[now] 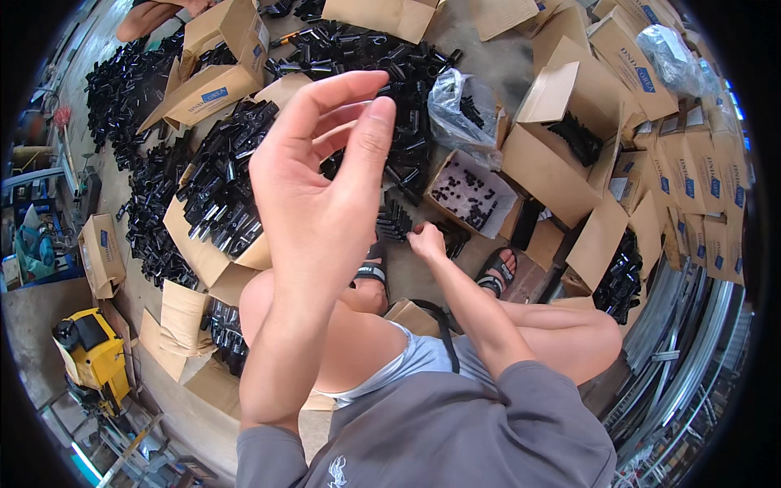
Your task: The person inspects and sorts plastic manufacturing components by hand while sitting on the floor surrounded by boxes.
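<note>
My left hand (321, 175) is raised high in the middle of the view. Its fingers curve with a gap between thumb and forefinger, and nothing shows in them. Lower down, my right hand (426, 241) reaches toward the floor between my feet, its fingers pinched together. What they hold, if anything, is hidden. Just left of those fingertips lies a neat row of black parts (394, 218). Beyond it, a carton (499, 215) with a pale lining contains small black pieces (464, 193). Behind my left hand spreads a large heap of glossy black tubular parts (342, 50), partly covered by it.
Open cartons (547, 167) stand at the right, one containing black parts (617, 281). Clear plastic bags (462, 110) lie nearby. Long metal profiles (679, 366) run along the lower right. A yellow machine (96, 354) stands at the left. Another person's leg (145, 19) shows at the top left.
</note>
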